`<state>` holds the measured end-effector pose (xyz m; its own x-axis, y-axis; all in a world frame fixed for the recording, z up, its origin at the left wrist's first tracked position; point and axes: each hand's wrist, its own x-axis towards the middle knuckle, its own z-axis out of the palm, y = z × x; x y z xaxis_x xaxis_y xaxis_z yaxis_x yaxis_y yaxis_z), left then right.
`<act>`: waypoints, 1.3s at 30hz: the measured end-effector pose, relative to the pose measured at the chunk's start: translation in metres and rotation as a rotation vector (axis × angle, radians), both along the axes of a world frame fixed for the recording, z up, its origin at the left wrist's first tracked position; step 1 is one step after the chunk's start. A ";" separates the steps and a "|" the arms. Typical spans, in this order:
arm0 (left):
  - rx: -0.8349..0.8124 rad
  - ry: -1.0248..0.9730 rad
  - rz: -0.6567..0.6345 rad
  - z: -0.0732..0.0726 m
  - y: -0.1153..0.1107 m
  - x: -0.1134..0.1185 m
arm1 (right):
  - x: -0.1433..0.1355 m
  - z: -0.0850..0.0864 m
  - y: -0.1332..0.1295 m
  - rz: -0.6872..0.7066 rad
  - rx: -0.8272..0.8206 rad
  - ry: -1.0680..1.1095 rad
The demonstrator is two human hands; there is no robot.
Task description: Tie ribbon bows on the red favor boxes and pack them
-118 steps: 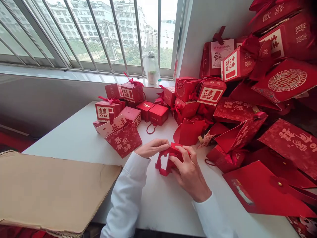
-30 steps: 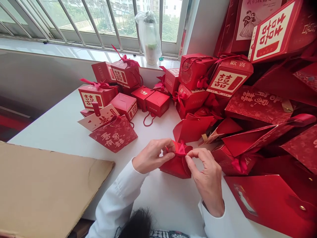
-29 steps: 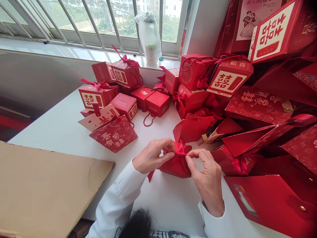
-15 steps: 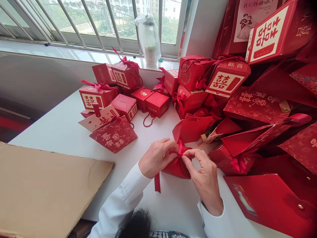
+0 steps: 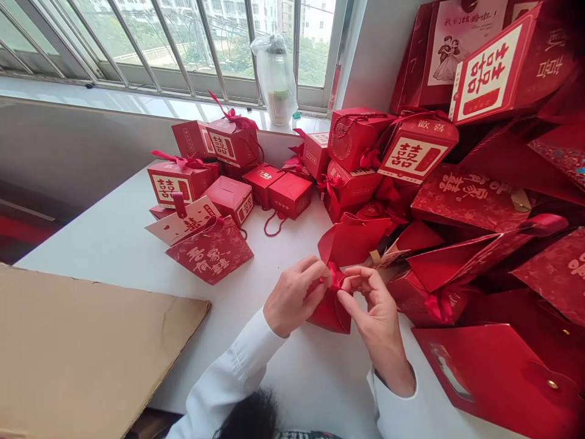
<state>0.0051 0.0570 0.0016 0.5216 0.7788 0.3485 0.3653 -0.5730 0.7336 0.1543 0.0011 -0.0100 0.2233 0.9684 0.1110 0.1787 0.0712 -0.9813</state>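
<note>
A red gift box (image 5: 329,312) lies on the white table (image 5: 292,378) in front of me, with a red ribbon (image 5: 336,275) at its top. My left hand (image 5: 297,292) pinches the ribbon from the left, thumb and fingers together. From the right, my right hand (image 5: 377,323) grips the ribbon's other side between thumb and index finger. The fingers hide part of the ribbon, so its knot or loop cannot be made out. An open red box flap (image 5: 351,244) stands just behind.
A brown cardboard sheet (image 5: 91,347) covers the left front. Two folded red bags (image 5: 210,250) and several small red boxes (image 5: 290,194) stand farther back. Red boxes and bags pile up on the right, with a flat red envelope-like bag (image 5: 498,366) near me. A bagged bottle (image 5: 276,91) stands on the windowsill.
My left hand has shifted slightly right and its fingers have come closer to the ribbon. The ribbon tail that hung at the box's left is no longer visible there.
</note>
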 end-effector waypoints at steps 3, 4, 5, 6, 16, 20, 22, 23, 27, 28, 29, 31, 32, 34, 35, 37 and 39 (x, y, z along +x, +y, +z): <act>0.021 0.002 0.034 -0.001 0.000 -0.004 | 0.003 -0.003 0.000 -0.002 0.005 0.098; 0.017 0.012 0.027 -0.001 0.000 -0.005 | 0.004 -0.004 0.000 0.001 0.004 0.120; 0.008 0.023 0.007 0.000 0.000 -0.007 | 0.005 -0.005 0.000 0.008 0.001 0.136; -0.005 0.035 -0.020 0.002 0.000 -0.008 | 0.005 -0.006 0.000 0.016 -0.003 0.148; -0.109 -0.028 -0.036 0.001 0.000 0.001 | 0.003 -0.003 -0.001 0.071 -0.031 0.200; -0.307 -0.169 0.067 0.001 0.001 0.000 | 0.005 -0.006 -0.002 0.020 -0.037 0.207; -0.368 -0.194 0.092 0.003 0.001 0.000 | 0.004 -0.006 -0.003 0.021 -0.034 0.187; -0.388 -0.203 0.088 0.005 0.001 0.000 | 0.003 -0.005 -0.003 0.026 -0.031 0.172; -0.460 -0.238 -0.036 0.013 -0.001 -0.001 | -0.001 0.003 -0.003 0.079 -0.072 0.004; -0.480 -0.255 -0.076 0.015 -0.001 -0.001 | -0.001 0.005 -0.003 0.100 -0.086 -0.036; -0.500 -0.282 -0.106 0.015 -0.001 -0.002 | 0.000 0.007 -0.003 0.118 -0.096 -0.054; -0.549 -0.376 -0.121 0.016 0.000 -0.003 | 0.003 0.008 -0.003 0.120 -0.092 0.002; -0.583 -0.443 -0.109 0.016 0.001 -0.004 | 0.005 0.009 -0.003 0.109 -0.086 0.070; -0.662 -0.576 -0.063 0.016 0.003 -0.005 | 0.010 0.009 -0.003 0.091 -0.079 0.222; -0.698 -0.629 -0.044 0.016 0.004 -0.006 | 0.013 0.009 -0.003 0.091 -0.078 0.290; -0.750 -0.696 -0.042 0.018 0.005 -0.007 | 0.015 0.010 -0.003 0.108 -0.085 0.395; -0.777 -0.737 -0.080 0.021 0.004 -0.008 | 0.016 0.013 -0.003 0.132 -0.088 0.476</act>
<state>-0.0026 0.0612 0.0225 0.4442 0.8956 0.0222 -0.3340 0.1426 0.9317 0.1699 -0.0018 0.0035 0.1041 0.9930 -0.0565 -0.2950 -0.0235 -0.9552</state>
